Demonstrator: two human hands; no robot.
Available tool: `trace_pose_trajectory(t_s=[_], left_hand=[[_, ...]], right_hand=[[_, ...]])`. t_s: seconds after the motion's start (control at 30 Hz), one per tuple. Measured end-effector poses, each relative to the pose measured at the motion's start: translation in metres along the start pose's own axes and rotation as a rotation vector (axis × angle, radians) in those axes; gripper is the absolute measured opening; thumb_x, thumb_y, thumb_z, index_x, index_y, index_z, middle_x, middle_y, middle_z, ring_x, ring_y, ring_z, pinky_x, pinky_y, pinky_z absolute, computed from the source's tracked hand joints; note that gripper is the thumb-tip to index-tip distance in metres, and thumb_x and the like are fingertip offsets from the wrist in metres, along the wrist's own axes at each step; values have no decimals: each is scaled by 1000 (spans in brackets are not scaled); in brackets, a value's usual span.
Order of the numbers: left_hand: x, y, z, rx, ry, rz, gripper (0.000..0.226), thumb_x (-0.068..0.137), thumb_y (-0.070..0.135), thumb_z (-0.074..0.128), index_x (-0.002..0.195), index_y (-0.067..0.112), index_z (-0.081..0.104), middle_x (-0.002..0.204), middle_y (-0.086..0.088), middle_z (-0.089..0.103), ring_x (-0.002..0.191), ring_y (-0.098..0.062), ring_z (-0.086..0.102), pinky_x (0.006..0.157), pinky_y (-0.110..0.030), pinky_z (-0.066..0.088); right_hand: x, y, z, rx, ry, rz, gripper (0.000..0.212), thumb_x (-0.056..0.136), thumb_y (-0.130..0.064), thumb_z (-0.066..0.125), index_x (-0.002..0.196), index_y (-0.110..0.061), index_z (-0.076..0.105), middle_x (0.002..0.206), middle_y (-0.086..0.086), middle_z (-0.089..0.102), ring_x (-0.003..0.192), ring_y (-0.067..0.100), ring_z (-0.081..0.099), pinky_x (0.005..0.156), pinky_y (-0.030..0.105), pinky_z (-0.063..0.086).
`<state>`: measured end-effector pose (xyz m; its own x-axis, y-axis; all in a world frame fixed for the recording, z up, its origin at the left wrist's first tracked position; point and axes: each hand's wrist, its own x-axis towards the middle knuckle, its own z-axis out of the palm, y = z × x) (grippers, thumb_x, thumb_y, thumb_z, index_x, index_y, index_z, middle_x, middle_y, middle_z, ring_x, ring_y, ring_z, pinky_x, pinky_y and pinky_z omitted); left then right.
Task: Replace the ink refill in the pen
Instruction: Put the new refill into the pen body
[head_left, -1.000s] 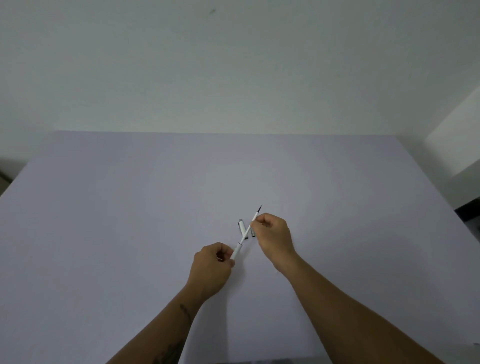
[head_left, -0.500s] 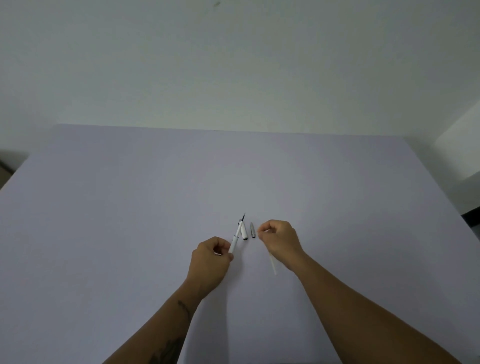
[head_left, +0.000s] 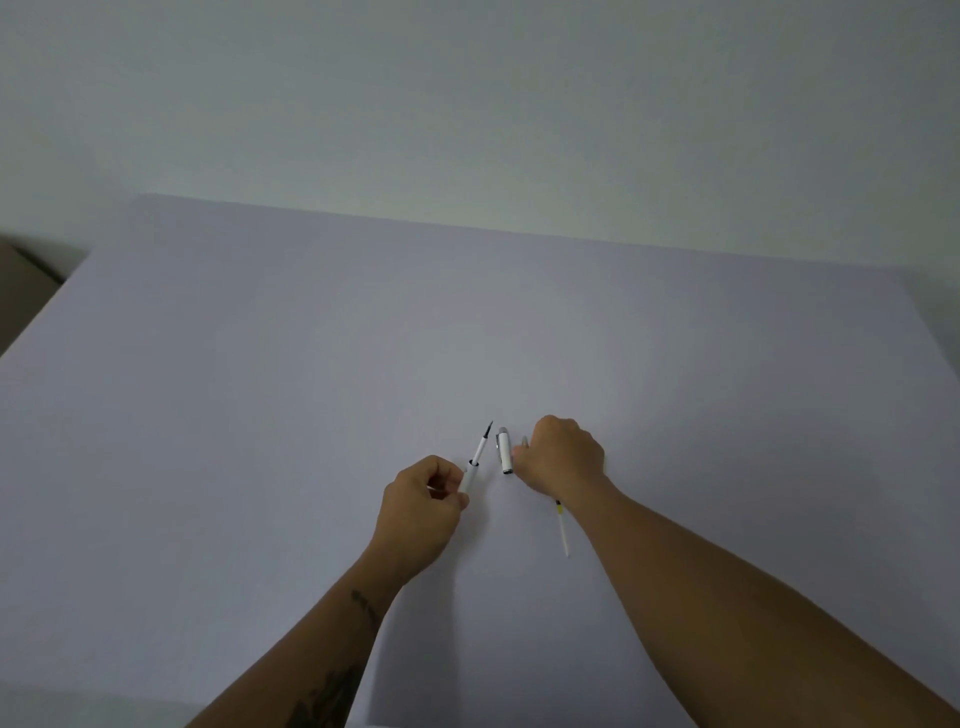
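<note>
My left hand grips the white pen barrel tilted up and away from me. A thin refill with a dark tip sticks out of the barrel's far end. The white pen cap with a silver clip lies on the table between my hands. My right hand rests knuckles-up just right of the cap. Its fingertips pinch a small grey tip piece, mostly hidden by the fingers. Another white refill with a yellow band lies flat on the table beside my right wrist.
The work lies on a pale lilac table against a plain wall. The table's left edge drops to a dark floor.
My right hand has let go of the yellow-banded refill, which now lies by my wrist, and has closed on the grey piece. The left hand still holds the barrel.
</note>
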<state>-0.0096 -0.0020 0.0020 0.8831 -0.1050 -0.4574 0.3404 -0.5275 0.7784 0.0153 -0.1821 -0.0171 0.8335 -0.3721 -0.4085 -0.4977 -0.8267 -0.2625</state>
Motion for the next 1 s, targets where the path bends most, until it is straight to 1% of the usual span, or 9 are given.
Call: trace_pose_trajectory(t_s=[0.13, 0.2, 0.23, 0.3, 0.4, 0.5, 0.57, 0.83, 1.0], left_hand=[[3, -1, 0, -2, -6, -16, 8, 82, 6, 66, 79, 12, 62, 71, -2, 64, 59, -15, 55, 55, -22, 47], [4, 0, 0, -4, -14, -22, 7, 82, 6, 66, 79, 12, 62, 71, -2, 63, 59, -15, 54, 53, -21, 46], [4, 0, -1, -5, -18, -24, 8, 82, 7, 66, 79, 13, 62, 72, -2, 63, 59, -14, 54, 53, -20, 45], [4, 2, -2, -2, -25, -22, 9, 83, 7, 66, 78, 14, 62, 74, -1, 63, 60, -13, 54, 53, -20, 45], [2, 5, -4, 4, -29, -3, 11, 84, 7, 66, 78, 16, 62, 77, 0, 63, 61, -13, 53, 54, -20, 44], [1, 9, -7, 8, -34, 22, 12, 83, 6, 66, 77, 16, 62, 76, 0, 62, 60, -13, 52, 54, -20, 44], [-1, 11, -10, 3, -36, 40, 12, 83, 5, 66, 77, 15, 63, 74, -1, 61, 59, -13, 51, 54, -21, 44], [-11, 14, -21, 21, -59, 102, 12, 82, 5, 66, 78, 15, 64, 79, -6, 64, 60, -15, 52, 53, -22, 44], [-18, 12, -29, 40, -55, 125, 8, 83, 5, 66, 81, 13, 64, 87, -12, 69, 61, -15, 54, 52, -22, 47]], right_hand=[[0, -4, -4, -11, -11, 20, 32, 87, -26, 59, 64, -16, 40, 68, -1, 43, 73, 29, 50, 64, 28, 38], [2, -4, -8, 51, -34, 60, 30, 87, -26, 59, 65, -15, 42, 69, -1, 47, 70, 28, 52, 62, 28, 38], [3, -4, -11, 133, -33, 88, 29, 85, -26, 58, 64, -14, 43, 68, 0, 49, 64, 26, 50, 59, 26, 37], [2, -5, -19, 423, -16, 119, 25, 79, -24, 56, 61, -10, 45, 63, 2, 52, 55, 22, 45, 54, 25, 35], [-4, -7, -35, 876, -11, 120, 20, 80, -14, 58, 70, 2, 66, 67, 6, 66, 58, 17, 56, 57, 27, 45], [-15, -9, -48, 1094, -32, 92, 17, 86, -8, 61, 73, -4, 73, 71, 7, 70, 58, 14, 59, 54, 22, 47], [-22, -11, -51, 1129, -29, 85, 17, 87, -10, 63, 76, -6, 75, 71, 6, 71, 59, 13, 59, 53, 21, 46], [-53, -20, -55, 1109, 13, 73, 18, 88, -12, 62, 77, -10, 77, 69, 2, 71, 62, 15, 58, 60, 26, 46], [-68, -25, -55, 1116, 82, 68, 19, 90, -12, 61, 78, -10, 76, 70, 2, 71, 63, 14, 58, 62, 27, 46]])
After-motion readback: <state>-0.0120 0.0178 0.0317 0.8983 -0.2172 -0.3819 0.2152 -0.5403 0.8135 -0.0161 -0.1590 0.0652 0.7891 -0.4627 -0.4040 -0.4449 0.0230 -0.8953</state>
